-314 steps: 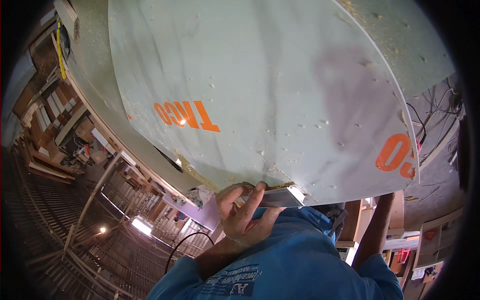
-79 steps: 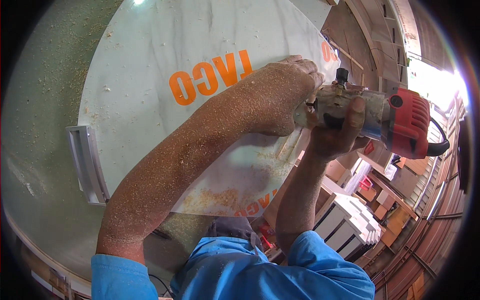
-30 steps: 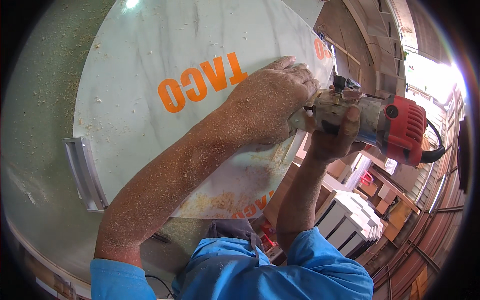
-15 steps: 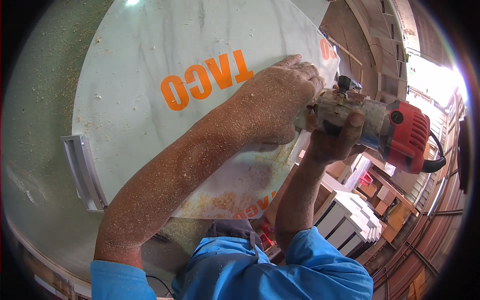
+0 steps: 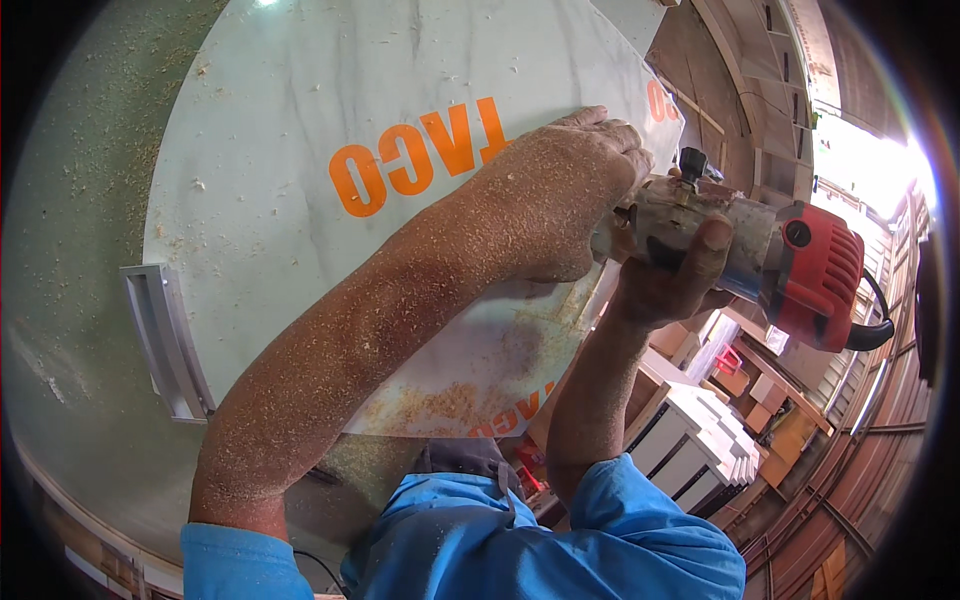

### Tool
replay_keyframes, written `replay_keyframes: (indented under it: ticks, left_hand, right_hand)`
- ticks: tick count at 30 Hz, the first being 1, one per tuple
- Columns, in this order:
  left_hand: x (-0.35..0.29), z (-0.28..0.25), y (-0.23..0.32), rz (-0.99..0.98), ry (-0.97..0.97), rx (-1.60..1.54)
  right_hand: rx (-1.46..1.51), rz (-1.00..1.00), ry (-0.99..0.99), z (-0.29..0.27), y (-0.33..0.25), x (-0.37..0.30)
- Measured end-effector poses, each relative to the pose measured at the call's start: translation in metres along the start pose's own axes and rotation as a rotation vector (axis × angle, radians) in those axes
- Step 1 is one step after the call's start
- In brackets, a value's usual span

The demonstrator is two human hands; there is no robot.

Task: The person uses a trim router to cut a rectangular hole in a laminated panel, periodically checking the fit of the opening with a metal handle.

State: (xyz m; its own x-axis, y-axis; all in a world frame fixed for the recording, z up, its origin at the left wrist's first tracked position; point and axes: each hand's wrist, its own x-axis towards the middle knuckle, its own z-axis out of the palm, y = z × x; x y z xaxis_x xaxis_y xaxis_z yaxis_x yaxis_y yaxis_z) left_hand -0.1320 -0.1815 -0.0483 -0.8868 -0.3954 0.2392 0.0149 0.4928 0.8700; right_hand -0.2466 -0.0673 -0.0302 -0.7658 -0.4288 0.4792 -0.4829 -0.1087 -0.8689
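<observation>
A trim router [image 5: 745,240] with a metal body and red motor end lies on its side against the right edge of a white marble-patterned panel [image 5: 300,120]. My left hand [image 5: 585,190], dusted with wood shavings, reaches across the panel and is closed round the router's base end; its fingertips are partly hidden. From below, my right hand [image 5: 680,270] wraps round the middle of the router's body, thumb on the near side. The bit and its contact with the panel edge are hidden by the hands and base.
A grey metal channel piece [image 5: 170,340] lies at the panel's left edge. Sawdust covers the green surface [image 5: 85,190] and the panel's near corner. A black cord [image 5: 872,330] leaves the router. Stacked white panels [image 5: 695,445] stand below right, with a red plastic item [image 5: 728,360] beyond.
The panel and my left hand appear slightly farther right and up in view. The router's motor end has tipped down a little. Both hands keep their hold.
</observation>
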Motion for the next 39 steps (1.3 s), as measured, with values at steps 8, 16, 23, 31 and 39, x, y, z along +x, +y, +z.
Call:
replay_keyframes:
  ticks: [8, 16, 23, 31, 39]
  left_hand:
    - [-0.002, 0.001, -0.002, -0.007, 0.014, 0.016]
    - [-0.003, -0.003, 0.002, -0.037, -0.034, 0.033]
    - [-0.004, -0.001, -0.003, -0.021, -0.011, 0.043]
    - [-0.004, -0.003, -0.003, -0.028, -0.005, 0.003]
    - [-0.004, -0.004, -0.003, 0.011, 0.041, -0.022]
  right_hand:
    - [0.15, 0.046, 0.096, 0.01, -0.005, -0.007]
    - [0.138, 0.026, 0.069, 0.012, -0.007, -0.009]
    - [0.142, -0.016, 0.085, 0.014, -0.005, -0.012]
    - [0.078, -0.008, 0.032, 0.008, 0.0, -0.01]
    - [0.052, -0.007, 0.094, 0.01, 0.004, -0.008]
